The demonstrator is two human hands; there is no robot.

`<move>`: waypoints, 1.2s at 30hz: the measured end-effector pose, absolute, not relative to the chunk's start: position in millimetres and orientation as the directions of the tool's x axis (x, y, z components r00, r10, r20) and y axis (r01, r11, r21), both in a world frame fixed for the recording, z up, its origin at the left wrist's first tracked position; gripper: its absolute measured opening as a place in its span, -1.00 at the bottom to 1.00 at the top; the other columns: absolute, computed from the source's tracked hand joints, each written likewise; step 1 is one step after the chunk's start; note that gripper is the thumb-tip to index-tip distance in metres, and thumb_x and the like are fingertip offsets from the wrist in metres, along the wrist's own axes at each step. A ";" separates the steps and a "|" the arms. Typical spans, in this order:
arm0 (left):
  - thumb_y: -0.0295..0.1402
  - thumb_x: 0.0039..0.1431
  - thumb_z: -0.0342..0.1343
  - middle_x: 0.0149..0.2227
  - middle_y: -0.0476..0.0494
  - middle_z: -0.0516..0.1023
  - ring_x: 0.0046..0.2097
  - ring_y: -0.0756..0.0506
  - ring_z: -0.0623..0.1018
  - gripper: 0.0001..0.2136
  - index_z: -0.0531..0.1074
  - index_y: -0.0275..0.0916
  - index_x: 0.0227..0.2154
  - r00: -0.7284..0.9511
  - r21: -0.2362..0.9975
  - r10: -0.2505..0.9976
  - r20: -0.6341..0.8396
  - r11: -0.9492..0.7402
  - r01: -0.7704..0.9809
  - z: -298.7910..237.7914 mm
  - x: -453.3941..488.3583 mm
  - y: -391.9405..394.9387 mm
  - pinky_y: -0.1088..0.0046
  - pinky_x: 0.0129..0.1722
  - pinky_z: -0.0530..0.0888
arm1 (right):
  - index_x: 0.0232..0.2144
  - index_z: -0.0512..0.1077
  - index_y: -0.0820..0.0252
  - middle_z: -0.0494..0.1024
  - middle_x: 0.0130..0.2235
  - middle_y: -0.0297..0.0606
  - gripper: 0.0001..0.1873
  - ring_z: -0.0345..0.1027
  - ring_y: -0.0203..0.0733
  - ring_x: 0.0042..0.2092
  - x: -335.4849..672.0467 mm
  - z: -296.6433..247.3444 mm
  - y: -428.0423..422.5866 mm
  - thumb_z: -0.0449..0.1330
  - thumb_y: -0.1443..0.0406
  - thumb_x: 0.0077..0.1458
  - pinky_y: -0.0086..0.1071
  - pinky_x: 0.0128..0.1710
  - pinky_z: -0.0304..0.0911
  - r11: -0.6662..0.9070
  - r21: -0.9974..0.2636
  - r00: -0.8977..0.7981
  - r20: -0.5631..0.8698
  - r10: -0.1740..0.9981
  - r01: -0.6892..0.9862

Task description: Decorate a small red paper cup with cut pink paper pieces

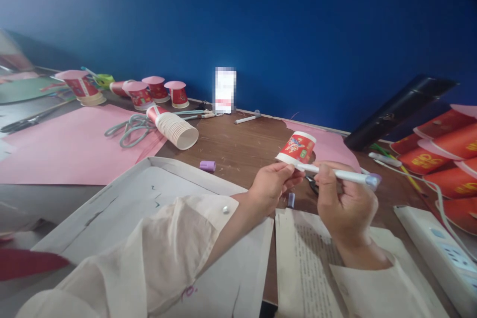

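Note:
My left hand (pixel 274 182) grips a red and white paper cup (pixel 299 148) by its white rim, tilted above the table. The cup has a printed colourful figure on its side. In my right hand (pixel 346 208) is a white marker pen (pixel 348 175), pinched between thumb and fingers, with its tip at the cup's rim. Whether the tip touches the rim, I cannot tell. A purple cap (pixel 207 165) lies on the table left of my hands. Below the cup lies a small bluish cap (pixel 291 200), and scissors (pixel 312 185) are partly hidden behind my right hand.
A stack of paper cups (pixel 177 129) lies beside a grey cord (pixel 130 129) on pink paper (pixel 67 144). Several red cups with pink discs (pixel 177 94) stand along the wall. A white box lid (pixel 130 194), printed pages (pixel 309 258) and a power strip (pixel 439 248) lie nearest me.

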State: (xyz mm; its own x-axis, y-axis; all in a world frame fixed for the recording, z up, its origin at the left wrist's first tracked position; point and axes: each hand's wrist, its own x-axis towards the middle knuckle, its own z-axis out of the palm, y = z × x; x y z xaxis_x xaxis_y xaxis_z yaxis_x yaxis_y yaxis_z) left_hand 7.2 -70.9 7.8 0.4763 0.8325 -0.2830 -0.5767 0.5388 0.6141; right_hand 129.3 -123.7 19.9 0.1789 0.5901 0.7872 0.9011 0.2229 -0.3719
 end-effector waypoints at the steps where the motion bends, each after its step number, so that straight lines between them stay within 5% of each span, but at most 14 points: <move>1: -0.50 0.24 0.16 -0.43 -0.15 0.58 -0.32 0.02 0.56 -0.84 0.57 -0.37 -0.44 0.473 0.612 0.830 -0.296 0.545 -0.574 9.4 7.0 -71.2 0.40 0.00 0.47 | -0.26 0.58 0.19 0.63 -0.37 -0.19 -0.76 0.55 -0.11 -0.28 129.6 20.4 -123.3 0.13 0.23 0.31 -0.28 -0.20 0.41 0.222 -0.365 0.177 0.792 0.584 0.904; 19: -0.56 0.31 0.05 -0.44 -0.16 0.55 -0.35 0.04 0.55 -0.76 0.55 -0.41 -0.45 0.465 0.591 0.822 -0.329 0.563 -0.578 15.3 6.5 -72.2 0.39 0.02 0.45 | -0.27 0.59 0.20 0.62 -0.40 -0.22 -0.75 0.54 -0.16 -0.32 130.9 19.7 -123.6 0.14 0.22 0.31 -0.34 -0.25 0.38 0.219 -0.349 0.164 0.795 0.584 0.911; 36: -0.52 0.24 0.16 -0.41 -0.16 0.55 -0.34 0.03 0.54 -0.86 0.56 -0.39 -0.43 0.477 0.594 0.824 -0.307 0.557 -0.581 9.9 5.7 -70.9 0.39 -0.01 0.44 | -0.22 0.59 0.21 0.64 -0.37 -0.18 -0.74 0.55 -0.12 -0.27 132.5 18.7 -121.6 0.13 0.21 0.31 -0.33 -0.23 0.37 0.187 -0.337 0.179 0.803 0.568 0.923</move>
State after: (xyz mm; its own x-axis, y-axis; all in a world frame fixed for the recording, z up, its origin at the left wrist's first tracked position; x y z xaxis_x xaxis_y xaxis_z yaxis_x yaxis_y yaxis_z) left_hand 5.7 -70.9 9.9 0.4766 0.8238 -0.3069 -0.5808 0.5571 0.5936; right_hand 132.5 -121.6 18.7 0.1787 0.5683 0.8032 0.9226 0.1868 -0.3374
